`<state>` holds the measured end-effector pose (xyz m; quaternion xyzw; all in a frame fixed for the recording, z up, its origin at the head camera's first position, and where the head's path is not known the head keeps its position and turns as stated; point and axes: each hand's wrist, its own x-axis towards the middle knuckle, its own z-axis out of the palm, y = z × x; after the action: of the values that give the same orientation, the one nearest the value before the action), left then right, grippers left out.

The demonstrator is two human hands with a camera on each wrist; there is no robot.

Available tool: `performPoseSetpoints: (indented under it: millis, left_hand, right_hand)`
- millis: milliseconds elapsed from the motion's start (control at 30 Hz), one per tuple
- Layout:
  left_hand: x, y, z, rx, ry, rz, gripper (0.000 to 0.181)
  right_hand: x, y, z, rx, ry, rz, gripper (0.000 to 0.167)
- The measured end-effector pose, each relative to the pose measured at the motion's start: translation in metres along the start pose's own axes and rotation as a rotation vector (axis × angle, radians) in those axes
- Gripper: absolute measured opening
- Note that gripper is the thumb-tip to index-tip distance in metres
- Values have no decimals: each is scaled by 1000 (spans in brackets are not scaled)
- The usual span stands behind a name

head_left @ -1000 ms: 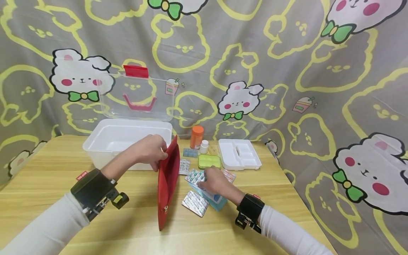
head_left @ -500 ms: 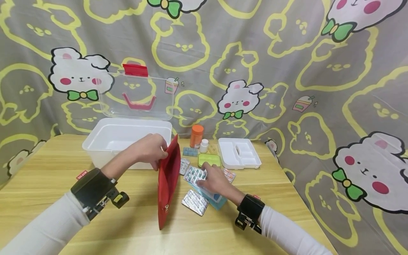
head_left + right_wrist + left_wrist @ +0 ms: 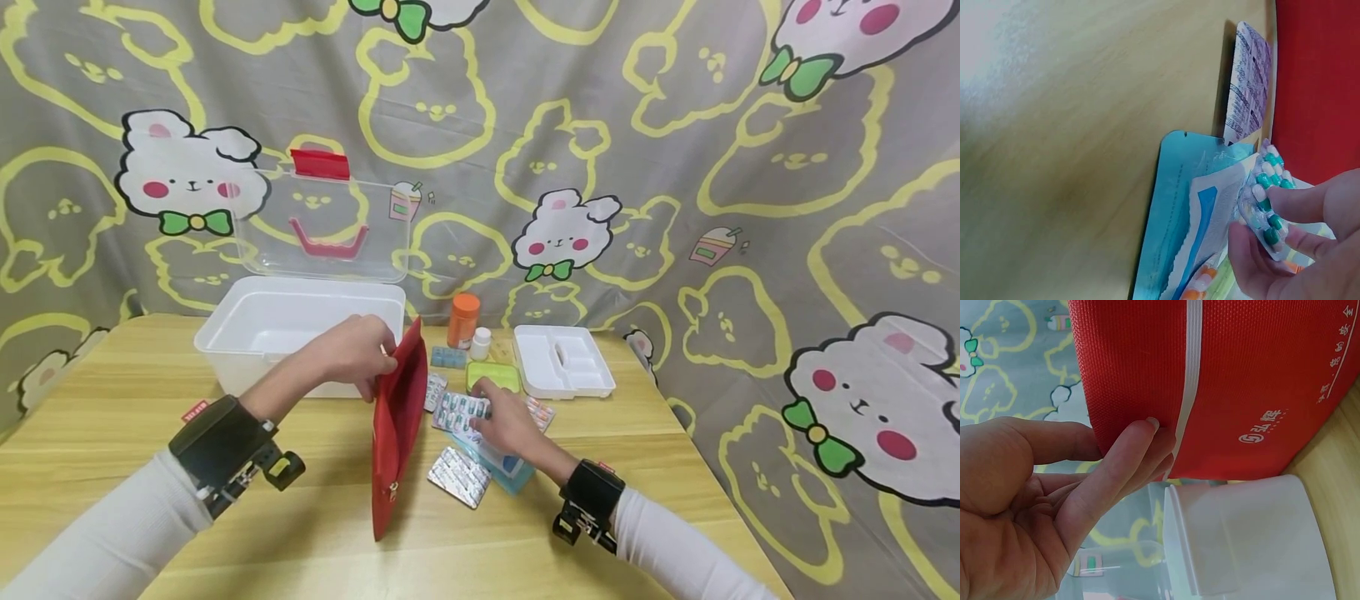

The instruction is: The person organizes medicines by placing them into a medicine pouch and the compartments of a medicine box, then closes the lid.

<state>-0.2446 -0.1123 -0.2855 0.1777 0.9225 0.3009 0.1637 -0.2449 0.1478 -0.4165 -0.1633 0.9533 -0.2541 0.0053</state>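
My left hand (image 3: 358, 354) pinches the top edge of a red zippered pouch (image 3: 397, 433), holding it upright on the table with its opening toward the right. In the left wrist view, thumb and fingers lie on both sides of the red cloth (image 3: 1135, 369). My right hand (image 3: 506, 421) pinches a blister pack of green-and-white capsules (image 3: 459, 412). The right wrist view shows that capsule blister (image 3: 1267, 200) between thumb and fingers, over a teal packet (image 3: 1179, 187) and a white torn-edged packet (image 3: 1213, 206). A silver blister pack (image 3: 459, 477) lies between pouch and teal packet.
Behind the pouch stands a white box (image 3: 300, 325) with its clear lid raised. An orange bottle (image 3: 464, 321), a small white bottle (image 3: 481, 343), a yellow-green case (image 3: 492, 377) and a white divided tray (image 3: 566, 362) are at the back. An orange-capsule blister (image 3: 540, 411) lies beyond the right hand.
The capsule blister in my right hand has shifted and turned slightly, uncovering more of the white packet beneath. A blister pack behind the pouch has turned a little. My left hand and pouch stay nearly still.
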Motion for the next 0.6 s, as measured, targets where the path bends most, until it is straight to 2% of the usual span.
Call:
performPoseSetpoints:
  millis: [300, 467, 600]
  left_hand:
    - [2, 1, 2, -9, -4, 1, 19]
    - [2, 2, 3, -14, -8, 10, 19]
    - [4, 2, 3, -15, -8, 19, 19]
  right_hand:
    - [4, -1, -7, 131, 19, 1, 35]
    - [7, -4, -17, 200, -6, 47, 39]
    - [11, -6, -27, 226, 4, 82, 36]
